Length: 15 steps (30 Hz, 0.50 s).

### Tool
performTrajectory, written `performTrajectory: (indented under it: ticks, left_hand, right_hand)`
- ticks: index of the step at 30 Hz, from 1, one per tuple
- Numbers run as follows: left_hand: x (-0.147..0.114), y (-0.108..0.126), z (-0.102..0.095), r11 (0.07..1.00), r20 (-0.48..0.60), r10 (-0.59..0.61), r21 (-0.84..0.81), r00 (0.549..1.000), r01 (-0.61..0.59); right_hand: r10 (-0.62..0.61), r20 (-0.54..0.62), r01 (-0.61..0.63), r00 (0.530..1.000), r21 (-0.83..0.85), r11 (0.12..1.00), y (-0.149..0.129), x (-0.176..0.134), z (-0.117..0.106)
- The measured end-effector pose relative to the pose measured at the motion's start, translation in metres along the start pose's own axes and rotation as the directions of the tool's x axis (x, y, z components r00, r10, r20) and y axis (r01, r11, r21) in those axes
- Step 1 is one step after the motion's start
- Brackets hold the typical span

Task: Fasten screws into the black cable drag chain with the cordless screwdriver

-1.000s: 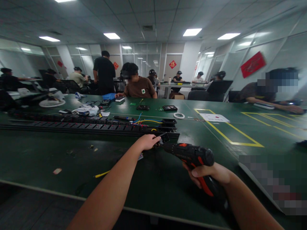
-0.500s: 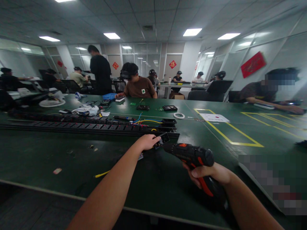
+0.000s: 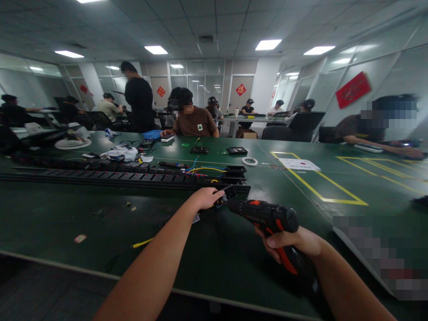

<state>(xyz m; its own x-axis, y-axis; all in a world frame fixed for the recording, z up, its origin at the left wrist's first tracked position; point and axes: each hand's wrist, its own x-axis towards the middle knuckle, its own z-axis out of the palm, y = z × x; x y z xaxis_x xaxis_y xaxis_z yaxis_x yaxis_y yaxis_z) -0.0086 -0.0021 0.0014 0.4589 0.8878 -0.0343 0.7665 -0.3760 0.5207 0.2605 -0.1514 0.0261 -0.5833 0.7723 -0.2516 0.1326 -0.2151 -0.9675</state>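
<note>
My right hand [image 3: 284, 243] is wrapped round the grip of a black and orange cordless drill [image 3: 264, 215], which points left. The drill's front end is close against a small black plastic housing [image 3: 229, 193]; whether a bit touches a screw in it is too dark to tell. My left hand [image 3: 206, 198] grips that housing by its left side, with the thumb on top. Under my left forearm a yellow cable [image 3: 142, 243] sticks out, and a small greyish part [image 3: 195, 219] shows beside the wrist.
Long black socket strips [image 3: 127, 177] lie across the table behind my left hand. Beyond them are blue and yellow wires [image 3: 207, 169], a white tape ring [image 3: 249, 161] and black open casings [image 3: 237, 151]. A paper sheet [image 3: 298, 164] lies right. Co-workers sit across and at the right.
My hands, the drill and the housing look almost unmoved. In the background, the standing person in black has shifted slightly, and a dark flat object now shows in front of them.
</note>
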Motion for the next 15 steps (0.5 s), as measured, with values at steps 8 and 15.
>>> performTrajectory:
  ticks: [8, 15]
  left_hand:
    - [-0.0016, 0.0022, -0.0007, 1.000, -0.001, -0.003, 0.006, 1.000, 0.003]
    - [0.0002, 0.0010, 0.0003, 1.000, 0.006, -0.012, 0.009, 1.000, 0.012]
  right_hand:
    - [-0.010, 0.003, 0.010, 1.000, 0.008, 1.000, 0.0002, 0.0004, 0.0000]
    - [0.001, -0.009, -0.001, 1.000, 0.005, 1.000, 0.0006, 0.0004, -0.0009]
